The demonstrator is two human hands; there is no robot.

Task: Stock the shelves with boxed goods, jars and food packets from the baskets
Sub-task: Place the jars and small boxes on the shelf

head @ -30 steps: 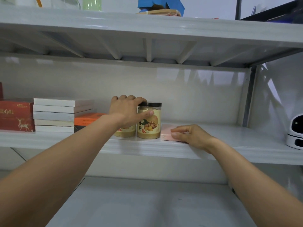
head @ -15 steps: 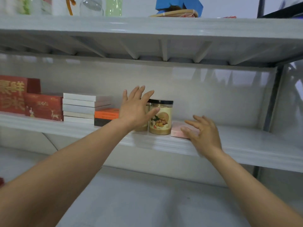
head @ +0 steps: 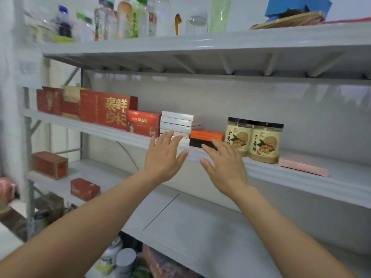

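Two jars of ginger powder (head: 265, 141) with black lids stand side by side on the middle shelf (head: 301, 177). A flat pink box (head: 303, 167) lies just right of them. Left of the jars sit an orange and black box (head: 206, 137), a stack of white boxes (head: 176, 123) and several red boxes (head: 108, 111). My left hand (head: 163, 157) hovers with spread fingers in front of the white stack and holds nothing. My right hand (head: 224, 163) is likewise flat and empty, in front of the orange box and the left jar.
The top shelf (head: 200, 43) carries several bottles, a glass jar and a blue box. The lower shelf (head: 190, 217) holds two red boxes (head: 50, 164) at its left. Jars and packets (head: 124, 259) lie below, at the bottom of the view.
Both hands have let go of the jar and the pink box and drawn back from the shelf, moving left. The view has swung left, showing more red boxes.
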